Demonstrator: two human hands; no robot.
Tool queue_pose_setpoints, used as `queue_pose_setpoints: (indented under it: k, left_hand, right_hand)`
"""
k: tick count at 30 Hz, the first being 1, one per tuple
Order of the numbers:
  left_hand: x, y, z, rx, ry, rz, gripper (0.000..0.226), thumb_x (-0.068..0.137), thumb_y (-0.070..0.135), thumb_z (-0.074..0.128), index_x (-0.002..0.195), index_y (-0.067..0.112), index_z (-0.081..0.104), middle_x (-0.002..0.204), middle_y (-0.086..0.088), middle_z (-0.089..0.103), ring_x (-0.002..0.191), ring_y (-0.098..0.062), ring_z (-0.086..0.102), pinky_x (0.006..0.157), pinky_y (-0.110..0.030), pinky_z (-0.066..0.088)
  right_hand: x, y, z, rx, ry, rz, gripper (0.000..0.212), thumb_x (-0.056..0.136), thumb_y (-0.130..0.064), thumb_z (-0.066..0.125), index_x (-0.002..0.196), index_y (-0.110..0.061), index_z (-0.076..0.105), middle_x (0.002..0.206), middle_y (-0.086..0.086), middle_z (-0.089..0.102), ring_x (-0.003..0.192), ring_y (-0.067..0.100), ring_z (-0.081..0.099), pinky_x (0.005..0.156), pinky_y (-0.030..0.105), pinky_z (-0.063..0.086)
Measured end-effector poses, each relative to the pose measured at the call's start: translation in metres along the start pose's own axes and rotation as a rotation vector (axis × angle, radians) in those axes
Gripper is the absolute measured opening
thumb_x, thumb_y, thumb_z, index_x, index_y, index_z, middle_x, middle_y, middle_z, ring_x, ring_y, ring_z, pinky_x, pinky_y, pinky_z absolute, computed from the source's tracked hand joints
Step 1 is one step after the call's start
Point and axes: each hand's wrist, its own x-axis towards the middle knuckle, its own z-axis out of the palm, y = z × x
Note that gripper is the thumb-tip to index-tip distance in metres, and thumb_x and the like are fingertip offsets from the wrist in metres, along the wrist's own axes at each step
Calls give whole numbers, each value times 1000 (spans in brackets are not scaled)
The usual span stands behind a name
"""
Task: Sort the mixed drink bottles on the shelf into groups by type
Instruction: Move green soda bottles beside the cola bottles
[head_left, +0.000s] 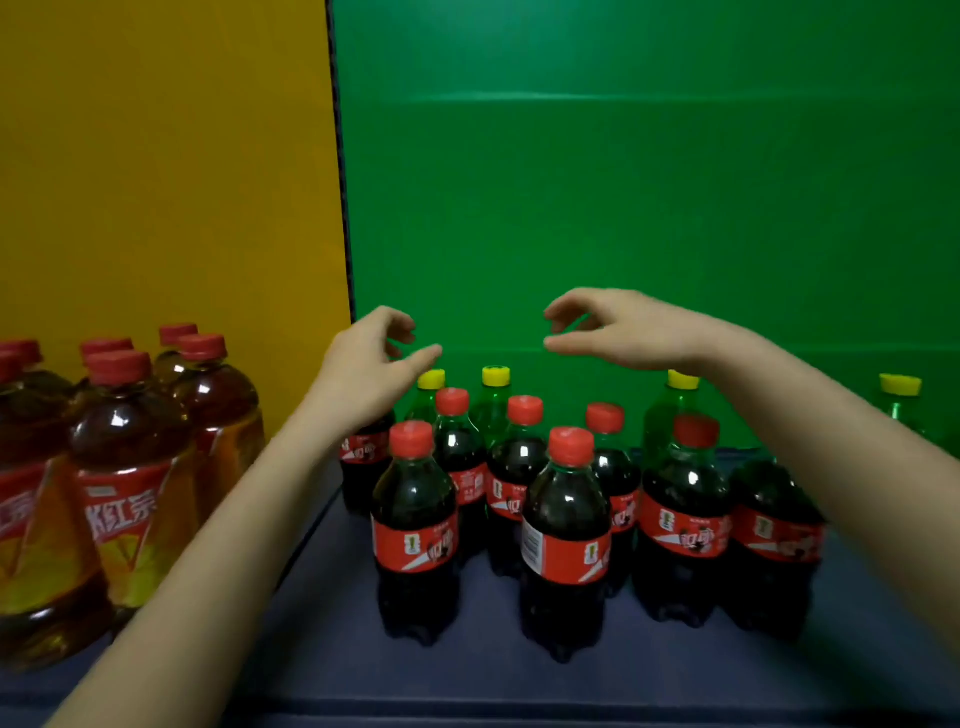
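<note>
Three kinds of drink stand on the dark shelf (519, 686). The largest are the big tea bottles (130, 467), amber with red caps, already bunched together at the left in front of the yellow backing. To their right, before the green backing, is a cluster of about eight cola bottles (566, 530), dark with red caps and red labels. Behind that cluster rise the green bottles (670, 410) with yellow caps, three close behind the colas and one more green bottle (901, 400) apart at the far right edge. Judging by this, the tea group looks settled, and the step in hand is parting the green bottles from the colas in front of them. The next move likely calls for reaching over the red caps, taking the green bottles by neck or cap and lifting them straight up so no cola is knocked over. The left hand (363, 364) hovers above the rear left of the cluster, its thumb just above the leftmost yellow cap (431, 379), apparently without touching it. The right hand (623, 332) hangs above the gap between the other two yellow caps. Both have loosely curled fingers with the thumb held apart, and both grip nothing.
</note>
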Motion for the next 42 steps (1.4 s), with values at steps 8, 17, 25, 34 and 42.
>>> queue_pose_setpoints:
  k: [8, 17, 25, 34, 42]
  left_hand:
    - [35, -33, 30, -122, -361, -223, 59, 77, 29, 72, 125, 9, 45, 117, -6, 52, 108, -22, 53, 96, -34, 42]
    - [44, -43, 32, 23, -554, -252, 46, 70, 11, 78, 109, 10, 53, 101, -7, 59, 95, -24, 56, 87, -36, 44]
    - [47, -47, 33, 24, -656, -320, 50, 73, 24, 76, 114, 6, 54, 108, -10, 62, 98, -25, 59, 90, -38, 48]
    - [42, -47, 36, 2, -499, -293, 29, 70, 28, 78, 77, 10, 55, 69, -1, 56, 63, -15, 51, 62, -27, 43]
    - [50, -36, 27, 57, -282, -240, 39, 64, 37, 80, 78, 5, 62, 73, -7, 59, 65, -19, 51, 57, -28, 38]
  right_hand:
    - [61, 6, 49, 73, -385, 206, 53, 83, -29, 66, 123, 1, 48, 115, 12, 57, 97, 18, 55, 82, 31, 49]
    - [63, 11, 75, 160, -493, 252, 39, 80, -10, 70, 114, -8, 51, 98, 3, 60, 81, 13, 55, 73, 29, 52]
    - [64, 9, 76, 202, -553, 259, 43, 76, -14, 75, 113, -8, 54, 104, 5, 66, 92, 18, 63, 87, 32, 51]
    - [63, -2, 72, -98, -384, 218, 36, 64, -41, 80, 68, -16, 54, 65, -5, 52, 55, 10, 47, 44, 19, 36]
    - [58, -7, 41, -97, -101, 205, 40, 63, -44, 80, 71, -9, 62, 59, 0, 55, 51, 13, 48, 35, 14, 33]
